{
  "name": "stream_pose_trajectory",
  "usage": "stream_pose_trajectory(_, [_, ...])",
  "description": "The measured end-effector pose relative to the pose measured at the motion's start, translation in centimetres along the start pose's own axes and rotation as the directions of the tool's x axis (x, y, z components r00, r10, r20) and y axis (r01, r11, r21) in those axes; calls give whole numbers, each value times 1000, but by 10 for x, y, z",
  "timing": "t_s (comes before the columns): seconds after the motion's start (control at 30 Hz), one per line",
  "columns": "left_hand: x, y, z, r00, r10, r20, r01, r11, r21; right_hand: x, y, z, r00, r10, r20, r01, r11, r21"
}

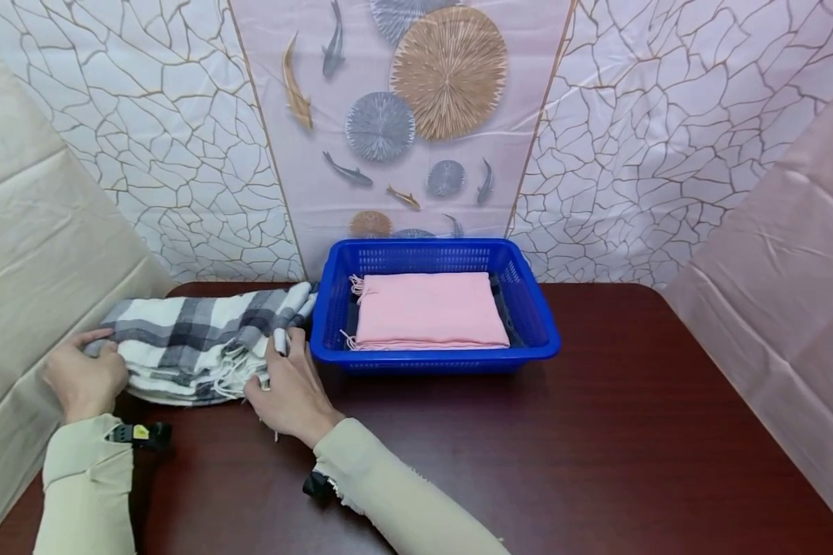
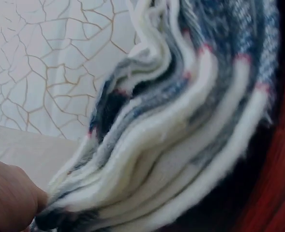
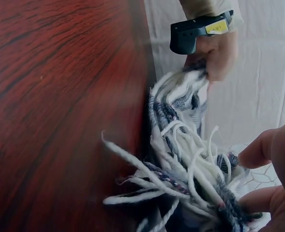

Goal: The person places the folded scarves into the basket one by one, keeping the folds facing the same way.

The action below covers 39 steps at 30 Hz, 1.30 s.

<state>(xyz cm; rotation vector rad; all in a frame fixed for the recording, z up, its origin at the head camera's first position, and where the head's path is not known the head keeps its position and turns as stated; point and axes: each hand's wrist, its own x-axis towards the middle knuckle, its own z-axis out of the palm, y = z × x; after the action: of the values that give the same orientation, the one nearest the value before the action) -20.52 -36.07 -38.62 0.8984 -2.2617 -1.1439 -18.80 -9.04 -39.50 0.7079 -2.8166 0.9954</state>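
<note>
A folded scarf (image 1: 201,339) in a grey, white and black plaid, with white fringe, lies across the back left of the table. My left hand (image 1: 86,372) grips its left end, thumb on the near side. At the other end my right hand (image 1: 295,389) holds the folded layers beside the fringe (image 1: 239,370). In the left wrist view the stacked layers (image 2: 181,125) sag away from the left hand (image 2: 11,195). The right wrist view has loose fringe strands (image 3: 195,154) hanging near the right fingers (image 3: 261,150).
Right of the scarf stands a blue plastic basket (image 1: 433,358), close to its right end. Inside lies a folded pink scarf (image 1: 426,308) with fringe, over dark cloth (image 1: 507,312). Fabric walls (image 1: 42,231) enclose the dark red wooden table (image 1: 597,432).
</note>
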Motion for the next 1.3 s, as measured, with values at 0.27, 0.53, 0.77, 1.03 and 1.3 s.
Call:
stream_pose_trajectory(0.27, [-4,15,-7,997,-4,-83,3,1000,-1,-1,-6,-4,999,-41,-8,41,999,20])
stream_pose_trajectory(0.53, [-9,28,-10,987,3,-161,-9,999,-36,1,-6,-11,991,-124,-56,126,992,27])
stream_pose_trajectory(0.77, [-13,37,-13,968,29,-248,-60,991,-119,2,-8,-22,979,-181,-97,188,980,69])
stream_pose_trajectory(1.03, [-23,51,-16,943,89,-321,-164,963,-214,2,-9,-38,968,-201,-150,218,970,109])
stream_pose_trajectory(1.3, [-30,58,-20,940,135,-314,-223,938,-266,-2,-9,-54,965,-190,-179,221,959,175])
